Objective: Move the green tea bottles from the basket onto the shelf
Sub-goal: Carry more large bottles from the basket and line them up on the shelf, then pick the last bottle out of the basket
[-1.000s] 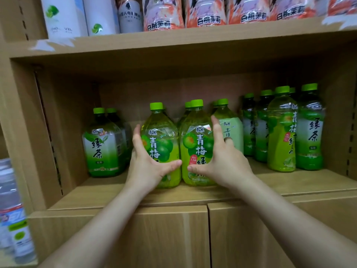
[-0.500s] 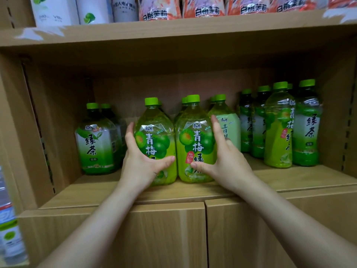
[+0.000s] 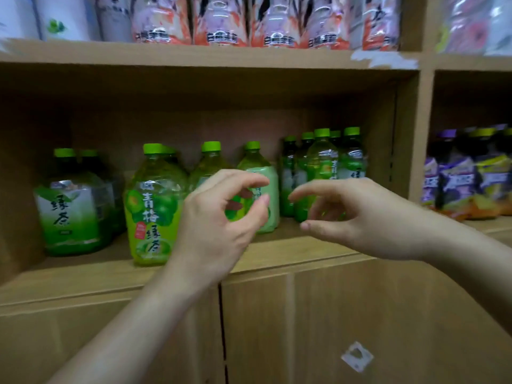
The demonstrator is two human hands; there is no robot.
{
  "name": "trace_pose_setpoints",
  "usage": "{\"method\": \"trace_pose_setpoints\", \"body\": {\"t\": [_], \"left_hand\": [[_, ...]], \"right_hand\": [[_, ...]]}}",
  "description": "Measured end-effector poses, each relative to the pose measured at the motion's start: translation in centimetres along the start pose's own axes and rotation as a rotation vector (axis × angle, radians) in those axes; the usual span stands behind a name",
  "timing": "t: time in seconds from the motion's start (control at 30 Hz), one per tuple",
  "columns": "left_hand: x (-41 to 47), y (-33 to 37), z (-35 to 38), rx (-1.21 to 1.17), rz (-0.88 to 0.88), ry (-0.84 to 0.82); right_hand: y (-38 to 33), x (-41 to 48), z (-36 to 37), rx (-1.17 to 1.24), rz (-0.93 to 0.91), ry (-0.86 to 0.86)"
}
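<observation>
Several green tea bottles stand on the wooden shelf point(image 3: 291, 250). A large yellow-green plum tea bottle point(image 3: 153, 206) stands at the front; a second one point(image 3: 210, 164) beside it is partly hidden behind my left hand point(image 3: 219, 225). A pale green bottle point(image 3: 264, 176) stands further back. My left hand hovers in front of the bottles with loosely curled fingers and holds nothing. My right hand point(image 3: 352, 217) hangs to its right, fingers relaxed, also holding nothing. The basket is out of view.
A dark green tea bottle point(image 3: 70, 212) stands at the shelf's left, slim green bottles point(image 3: 322, 167) at its right. Pink-labelled bottles point(image 3: 221, 20) fill the upper shelf. Purple packs point(image 3: 465, 184) sit in the right bay. Cabinet doors point(image 3: 332, 328) lie below.
Both hands have let go of the two plum tea bottles and pulled back from them. The view has swung to the right, showing the neighbouring bay.
</observation>
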State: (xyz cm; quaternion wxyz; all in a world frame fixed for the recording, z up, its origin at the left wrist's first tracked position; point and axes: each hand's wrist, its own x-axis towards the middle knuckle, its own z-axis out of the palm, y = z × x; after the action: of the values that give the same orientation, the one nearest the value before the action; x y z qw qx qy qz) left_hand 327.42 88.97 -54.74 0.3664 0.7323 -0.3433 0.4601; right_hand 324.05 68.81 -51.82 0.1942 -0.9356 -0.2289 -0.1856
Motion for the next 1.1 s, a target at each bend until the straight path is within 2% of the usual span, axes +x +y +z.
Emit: {"method": "trace_pose_setpoints", "body": {"t": [0.17,0.27,0.37,0.5,0.67,0.83,0.9,1.0,1.1], "left_hand": [[-1.3,9.0,7.1,-0.388,-0.050,-0.262],[-2.7,15.2,12.7,-0.595,-0.015,-0.426],[-4.6,22.3,19.0,-0.707,0.068,-0.571],[-8.9,32.9,27.0,-0.857,0.090,-0.769],[-16.5,45.2,35.3,-0.833,0.196,-0.971],[-23.0,54.3,40.9,-0.772,0.286,-1.114],[-24.8,57.4,42.5,-0.776,0.309,-1.172],[-26.9,61.9,44.8,-0.772,0.372,-1.252],[-30.4,65.8,48.4,-0.660,0.489,-1.371]], "right_hand": [[3.5,-9.5,-5.8,-0.228,0.108,-0.161],[6.4,-17.3,-9.5,-0.237,0.239,-0.187],[9.2,-26.9,-13.1,-0.157,0.451,-0.134],[12.3,-41.2,-16.9,-0.094,0.746,0.017],[15.1,-58.2,-19.4,-0.129,1.054,0.183],[18.0,-72.8,-15.7,-0.335,1.307,0.347],[18.2,-77.2,-13.1,-0.332,1.404,0.341],[17.9,-80.9,-10.5,-0.229,1.543,0.244],[17.7,-82.2,-10.1,-0.173,1.563,0.300]]}}
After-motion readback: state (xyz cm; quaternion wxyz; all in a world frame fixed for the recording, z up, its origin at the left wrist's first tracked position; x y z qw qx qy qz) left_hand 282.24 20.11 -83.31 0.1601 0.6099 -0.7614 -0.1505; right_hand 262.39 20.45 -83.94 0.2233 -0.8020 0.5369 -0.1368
